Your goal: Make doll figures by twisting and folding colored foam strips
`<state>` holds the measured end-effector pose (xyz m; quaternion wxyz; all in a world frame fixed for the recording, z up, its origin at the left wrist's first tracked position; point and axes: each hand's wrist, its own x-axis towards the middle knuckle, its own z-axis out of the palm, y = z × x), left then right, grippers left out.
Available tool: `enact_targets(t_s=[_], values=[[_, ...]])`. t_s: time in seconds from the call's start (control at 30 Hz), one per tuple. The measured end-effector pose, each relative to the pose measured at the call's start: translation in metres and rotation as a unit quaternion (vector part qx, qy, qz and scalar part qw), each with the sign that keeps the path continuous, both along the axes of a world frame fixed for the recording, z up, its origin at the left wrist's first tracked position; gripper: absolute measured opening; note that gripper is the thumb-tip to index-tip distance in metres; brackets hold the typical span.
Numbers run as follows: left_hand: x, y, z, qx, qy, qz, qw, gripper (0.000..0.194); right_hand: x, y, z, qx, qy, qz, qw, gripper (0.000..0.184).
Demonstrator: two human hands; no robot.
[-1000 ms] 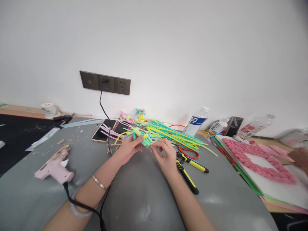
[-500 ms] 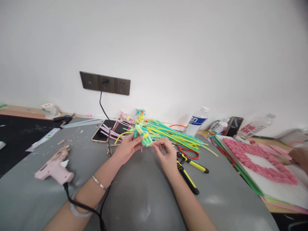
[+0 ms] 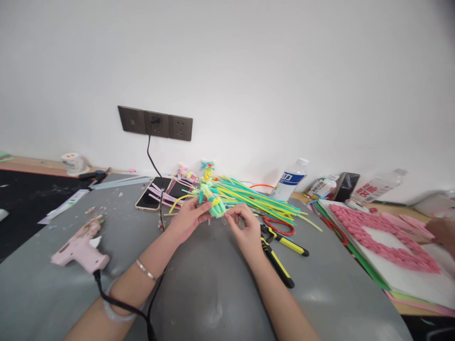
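My left hand (image 3: 190, 219) is closed around a small green and yellow pipe-cleaner figure (image 3: 214, 206), held up over the table. At the figure's lower right edge, my right hand (image 3: 246, 226) pinches thumb and finger together; whatever is between the fingertips is too small to make out. Right behind the hands lies a loose bundle of yellow and green pipe cleaners (image 3: 258, 199), with pink ones (image 3: 159, 193) to the left. Pliers with yellow and black handles (image 3: 279, 258) lie beside my right wrist, next to red-handled scissors (image 3: 280, 226).
A pink glue gun (image 3: 82, 246) lies left, its black cord (image 3: 122, 303) crossing my left forearm. Behind are a phone (image 3: 149, 196), small finished figures (image 3: 208, 166) and a bottle (image 3: 290, 180). At right, another person's hand (image 3: 442, 232) is near a pink braided piece (image 3: 384, 237).
The pipe-cleaner figure has tilted slightly in my left hand. My right fingers stay pinched at its lower edge. The other person's hand at the right has shifted a little.
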<state>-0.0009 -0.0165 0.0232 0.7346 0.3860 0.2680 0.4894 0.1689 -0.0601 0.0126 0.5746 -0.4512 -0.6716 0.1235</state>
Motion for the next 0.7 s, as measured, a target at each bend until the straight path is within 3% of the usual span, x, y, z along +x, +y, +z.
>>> enact_targets(t_s=[0.7], values=[[0.0000, -0.0001, -0.0020, 0.003, 0.018, 0.009, 1.000, 0.034, 0.0018, 0.0031, -0.0043, -0.038, 0.028, 0.021, 0.999, 0.013]])
